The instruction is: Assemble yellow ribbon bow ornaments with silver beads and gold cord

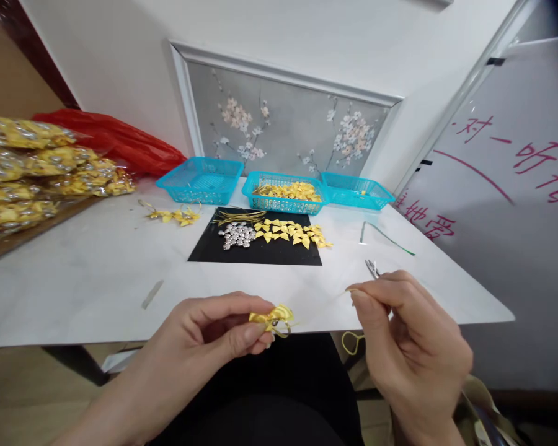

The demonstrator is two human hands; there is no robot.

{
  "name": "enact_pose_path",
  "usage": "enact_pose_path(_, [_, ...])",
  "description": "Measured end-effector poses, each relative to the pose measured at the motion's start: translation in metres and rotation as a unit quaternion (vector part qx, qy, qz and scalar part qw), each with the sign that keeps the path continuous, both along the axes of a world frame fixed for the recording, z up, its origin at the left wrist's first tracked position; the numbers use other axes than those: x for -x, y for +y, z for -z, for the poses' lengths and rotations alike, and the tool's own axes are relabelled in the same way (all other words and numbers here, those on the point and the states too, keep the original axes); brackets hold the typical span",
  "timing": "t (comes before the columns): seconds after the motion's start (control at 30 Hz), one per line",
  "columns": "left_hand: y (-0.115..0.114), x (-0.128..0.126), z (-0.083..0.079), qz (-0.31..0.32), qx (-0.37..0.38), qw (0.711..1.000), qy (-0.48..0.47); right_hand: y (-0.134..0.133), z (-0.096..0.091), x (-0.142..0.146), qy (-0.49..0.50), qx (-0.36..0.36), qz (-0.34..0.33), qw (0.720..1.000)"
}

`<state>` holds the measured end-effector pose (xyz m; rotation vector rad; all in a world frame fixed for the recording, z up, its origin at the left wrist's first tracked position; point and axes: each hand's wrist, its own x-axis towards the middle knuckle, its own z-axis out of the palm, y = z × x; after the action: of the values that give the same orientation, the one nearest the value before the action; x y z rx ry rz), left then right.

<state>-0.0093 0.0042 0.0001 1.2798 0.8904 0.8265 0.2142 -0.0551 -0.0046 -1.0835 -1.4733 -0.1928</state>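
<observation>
My left hand (223, 331) is closed, pinching a small yellow satin ribbon bow (283, 311) with a thin loop at its underside. My right hand (409, 347), also closed, pinches a thin yellow cord (348, 290) between thumb and forefinger. The cord runs faintly across toward the bow, and a yellow loop (352, 342) hangs below the right hand. Metal blade tips (372, 268) show just behind the right hand; whether it holds that tool I cannot tell. Beyond both hands, a black mat (260, 255) bears silver beads (237, 235), yellow ribbon pieces (302, 236) and gold cords (237, 215).
Three blue baskets stand at the back: left (199, 197), middle (286, 207) with yellow pieces, and right (358, 201). Bagged yellow pieces (41, 164) and red plastic (121, 142) lie left. Yellow flowers (181, 215) sit near the mat. A whiteboard (497, 266) borders the right.
</observation>
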Motion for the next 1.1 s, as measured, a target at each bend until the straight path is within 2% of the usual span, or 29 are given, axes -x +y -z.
enact_pose_path(0.17, [-0.002,-0.001,0.001,-0.013,-0.028,1.000,-0.006,-0.004,0.004,-0.001,0.021,0.006,-0.010,1.000])
enact_pose_path(0.33, [-0.005,-0.003,-0.007,-0.039,-0.128,0.991,0.025,-0.003,0.007,-0.011,-0.005,0.056,0.008,0.998])
enact_pose_path(0.43, [-0.007,-0.004,-0.011,-0.070,-0.182,0.979,0.058,0.004,0.020,-0.023,-0.051,0.168,0.004,0.984])
enact_pose_path(0.53, [-0.010,-0.005,-0.008,-0.094,-0.201,0.971,0.087,0.017,0.040,-0.038,-0.074,0.301,0.005,0.951])
enact_pose_path(0.63, [-0.010,-0.005,-0.001,-0.102,-0.189,0.973,0.088,0.032,0.057,-0.057,-0.071,0.336,0.053,0.938])
enact_pose_path(0.73, [-0.006,-0.005,0.002,-0.115,-0.164,0.975,0.095,0.044,0.064,-0.079,-0.067,0.354,0.145,0.921])
enact_pose_path(0.83, [-0.002,-0.008,-0.001,-0.119,-0.135,0.978,0.105,0.053,0.065,-0.100,-0.064,0.386,0.260,0.883])
enact_pose_path(0.9, [0.001,-0.009,-0.003,-0.112,-0.104,0.983,0.098,0.058,0.067,-0.110,-0.065,0.417,0.309,0.852])
enact_pose_path(1.0, [0.005,-0.011,-0.001,-0.106,-0.040,0.992,0.050,0.064,0.075,-0.116,-0.068,0.453,0.328,0.826])
enact_pose_path(1.1, [0.009,-0.010,0.003,-0.096,0.032,0.995,-0.024,0.070,0.078,-0.116,-0.059,0.461,0.318,0.826])
